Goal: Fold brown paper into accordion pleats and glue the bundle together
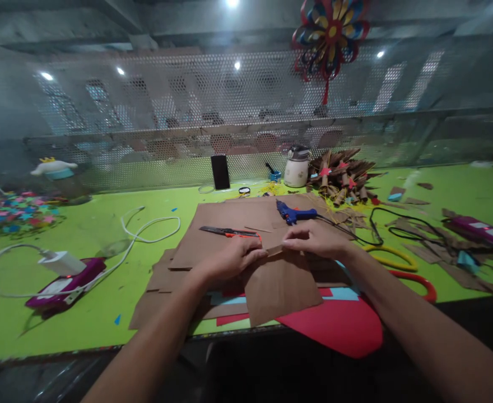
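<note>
Both hands pinching a brown cardboard piece at the front edge of the green table

The left hand (pixel 249 253) grips the upper left of the cardboard piece (pixel 283 294) between thumb and curled fingers. The right hand (pixel 311 239) pinches the upper right the same way. The narrow strip between the fingertips is bent or folded; cannot tell whether it is one with the broad lower part. The piece lies over red and light blue paper, its lower edge near the rim of the green table (pixel 124 302). A large red sheet (pixel 339 327) juts past that rim, beside the piece.

Beyond the hands, larger cardboard sheets (pixel 225 212) lie stacked. On them: a blue glue gun (pixel 299 215), just behind the right hand, its dark cord trailing right; a dark-bladed cutting tool (pixel 221 230) with an orange-red handle, just beyond the left hand. A yellow loop handle (pixel 391 258) and a red loop handle (pixel 425 286) show beside the right forearm.
</note>
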### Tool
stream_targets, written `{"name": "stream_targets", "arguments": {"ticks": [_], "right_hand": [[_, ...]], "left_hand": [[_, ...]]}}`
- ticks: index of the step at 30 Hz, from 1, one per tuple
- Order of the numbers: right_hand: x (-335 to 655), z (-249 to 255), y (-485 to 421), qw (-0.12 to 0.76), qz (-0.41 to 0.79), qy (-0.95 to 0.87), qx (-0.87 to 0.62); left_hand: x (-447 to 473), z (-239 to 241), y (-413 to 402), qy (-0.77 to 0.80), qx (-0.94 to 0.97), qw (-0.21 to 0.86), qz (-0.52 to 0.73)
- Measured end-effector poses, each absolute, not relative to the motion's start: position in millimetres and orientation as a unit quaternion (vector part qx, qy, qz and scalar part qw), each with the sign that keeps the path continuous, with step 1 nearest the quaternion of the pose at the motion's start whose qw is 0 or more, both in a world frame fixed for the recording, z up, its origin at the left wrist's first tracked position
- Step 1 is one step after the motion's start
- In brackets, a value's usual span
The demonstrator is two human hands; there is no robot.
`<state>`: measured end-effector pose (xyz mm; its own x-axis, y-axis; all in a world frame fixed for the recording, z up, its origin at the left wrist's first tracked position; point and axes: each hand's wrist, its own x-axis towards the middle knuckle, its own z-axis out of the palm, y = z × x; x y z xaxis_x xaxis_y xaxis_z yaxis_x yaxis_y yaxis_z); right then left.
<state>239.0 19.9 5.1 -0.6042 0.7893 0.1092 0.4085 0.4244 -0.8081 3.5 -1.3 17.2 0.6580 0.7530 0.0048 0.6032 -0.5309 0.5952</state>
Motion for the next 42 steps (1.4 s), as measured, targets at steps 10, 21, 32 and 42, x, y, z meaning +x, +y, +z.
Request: {"name": "stream_targets", "arguments": {"ticks": [10, 21, 32, 42], "right_hand": [[216.3, -1.5, 9.6, 0.274, 0.382, -0.787, -0.4], [230.8, -1.4, 19.1, 0.384, 0.438, -0.691, -0.428], [240.1, -12.3, 29.2, 0.418, 0.441, -0.683, -0.407], [242.0, -8.6, 32.4, 0.451, 0.57, -0.592, -0.349]], "left_hand": [[16.1, 11.2, -5.1, 0.379, 0.881, 0.249, 0.134], [8.5, 10.7, 1.6, 0.424, 0.832, 0.323, 0.157], [-7.7, 22.4, 5.9, 0.44, 0.787, 0.416, 0.124], [-10.8, 22.9, 5.0, 0.439, 0.771, 0.435, 0.154]]}}
